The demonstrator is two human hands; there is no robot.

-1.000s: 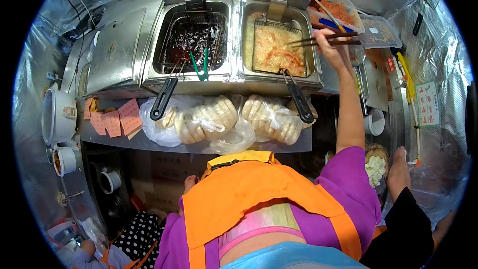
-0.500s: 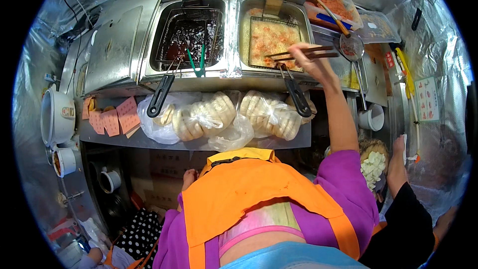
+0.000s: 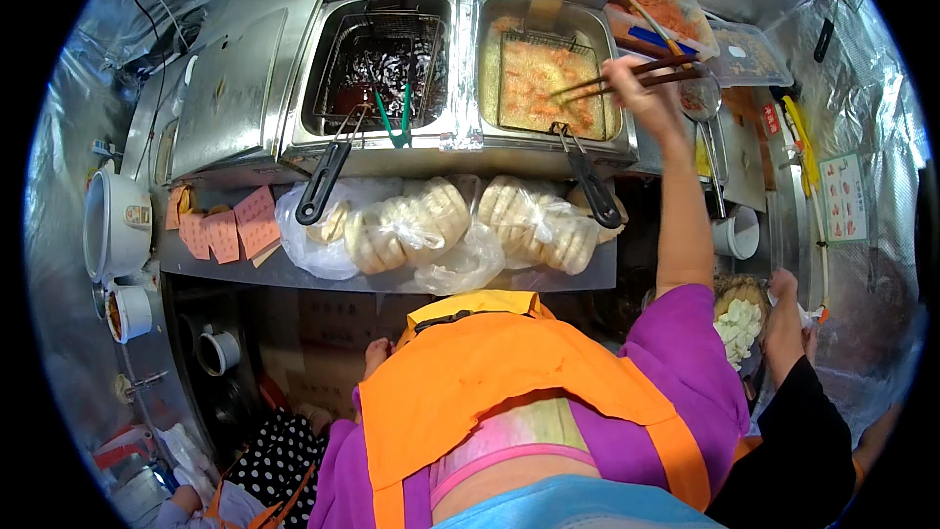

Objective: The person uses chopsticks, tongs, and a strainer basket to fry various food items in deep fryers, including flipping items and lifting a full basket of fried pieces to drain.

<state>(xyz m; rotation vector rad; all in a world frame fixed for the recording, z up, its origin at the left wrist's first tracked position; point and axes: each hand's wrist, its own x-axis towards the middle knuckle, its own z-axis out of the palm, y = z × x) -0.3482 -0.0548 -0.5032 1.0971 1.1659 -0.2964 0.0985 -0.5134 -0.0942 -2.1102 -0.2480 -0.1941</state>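
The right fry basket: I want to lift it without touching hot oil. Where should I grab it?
Grip the black handle of the right fry basket near its lower end, coming from the counter side. It juts out over the fryer's front edge, well clear of the oil.

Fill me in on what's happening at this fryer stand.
A person in an orange apron over purple sleeves stands at a double fryer. The right hand holds long chopsticks with the tips over the right fry basket, where orange battered food sits in oil. The left basket holds dark pieces, with green tongs resting on it. Bags of buns lie on the shelf in front. The left hand is out of sight.
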